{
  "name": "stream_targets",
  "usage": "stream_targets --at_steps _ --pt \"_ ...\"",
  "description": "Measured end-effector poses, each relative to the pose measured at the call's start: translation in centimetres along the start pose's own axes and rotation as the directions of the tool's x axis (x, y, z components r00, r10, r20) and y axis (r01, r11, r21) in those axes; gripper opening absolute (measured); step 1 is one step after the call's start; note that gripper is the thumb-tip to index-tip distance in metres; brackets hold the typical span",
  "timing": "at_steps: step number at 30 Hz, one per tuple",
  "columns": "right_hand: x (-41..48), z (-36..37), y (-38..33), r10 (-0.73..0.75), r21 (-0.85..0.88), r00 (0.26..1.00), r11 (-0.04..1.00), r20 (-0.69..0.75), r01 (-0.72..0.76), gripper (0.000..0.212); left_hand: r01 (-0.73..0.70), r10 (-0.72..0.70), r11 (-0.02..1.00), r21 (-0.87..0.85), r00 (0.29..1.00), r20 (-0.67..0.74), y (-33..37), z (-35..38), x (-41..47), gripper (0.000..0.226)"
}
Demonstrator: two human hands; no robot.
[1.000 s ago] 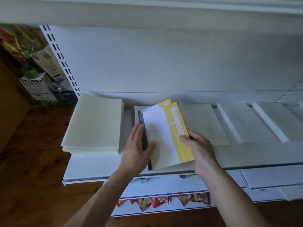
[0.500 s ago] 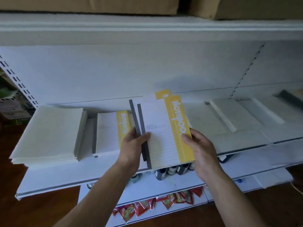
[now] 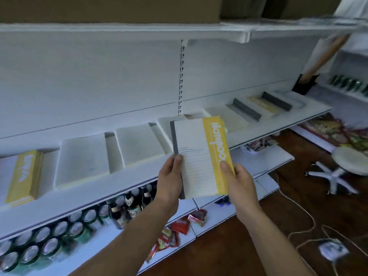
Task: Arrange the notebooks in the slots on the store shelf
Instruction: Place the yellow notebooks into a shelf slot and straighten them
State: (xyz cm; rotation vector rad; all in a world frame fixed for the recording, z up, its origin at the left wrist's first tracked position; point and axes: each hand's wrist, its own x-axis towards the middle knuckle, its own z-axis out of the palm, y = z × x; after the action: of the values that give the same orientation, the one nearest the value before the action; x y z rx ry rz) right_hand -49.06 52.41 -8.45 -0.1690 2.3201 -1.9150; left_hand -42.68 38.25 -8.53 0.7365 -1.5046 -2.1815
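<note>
Notebooks (image 3: 199, 158) in a stack are up in front of the shelf (image 3: 119, 196), not in a slot yet. Left hand (image 3: 169, 176) and right hand (image 3: 238, 181) each have a pinching grip on it. Other piles (image 3: 82, 162) fill slots.

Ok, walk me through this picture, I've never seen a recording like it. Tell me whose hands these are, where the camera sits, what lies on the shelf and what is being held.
There is no machine here: a person wears one wide-angle camera on the head, looking forward and down, so the two bare arms are their own. The left hand grips the grey spine side and the right hand pinches the yellow edge of the held notebooks, a thin bundle held up in front of the white shelf. On the shelf lie separate piles: a yellow-striped pile far left, plain white piles beside it, grey-spined piles farther right. On the shelf below stand cans.
</note>
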Motion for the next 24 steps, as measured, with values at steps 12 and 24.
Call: stream_targets --at_steps 12,24 --pt "11.6 -15.7 4.9 0.072 0.081 0.987 0.995 -0.146 -0.061 0.011 0.030 -0.049 0.991 0.128 0.988 0.147 -7.2 20.7 6.7 0.025" --pt "36.0 -26.9 4.9 -0.016 0.055 0.980 0.998 -0.197 0.027 0.028 0.068 -0.081 0.995 0.079 0.980 0.179 -9.1 42.6 23.4 0.019"
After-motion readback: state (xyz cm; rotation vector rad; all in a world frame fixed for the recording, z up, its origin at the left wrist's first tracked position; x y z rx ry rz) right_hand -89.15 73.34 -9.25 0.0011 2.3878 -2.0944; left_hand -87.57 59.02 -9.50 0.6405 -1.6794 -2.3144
